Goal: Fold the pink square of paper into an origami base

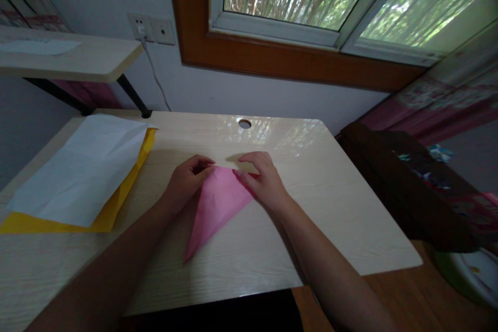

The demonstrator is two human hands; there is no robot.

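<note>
A sheet of pink paper [221,197], folded to a pointed, roughly triangular shape, lies on the desk [330,176] between my hands. Its long tip points down toward me. At its upper left corner my left hand [190,176] pinches the edge between thumb and curled fingers. On the upper right side my right hand [262,176] has its thumb on the paper, with the index finger arched above and apart from the thumb. Part of the right edge is hidden under this hand, where a darker pink layer shows.
White paper [85,166] lies over yellow paper [124,192] on the left. Behind it stands a raised shelf [70,57] on black legs. A round cable hole [245,124] is near the back edge. A plugged-in cord [155,75] hangs down the wall beside the window.
</note>
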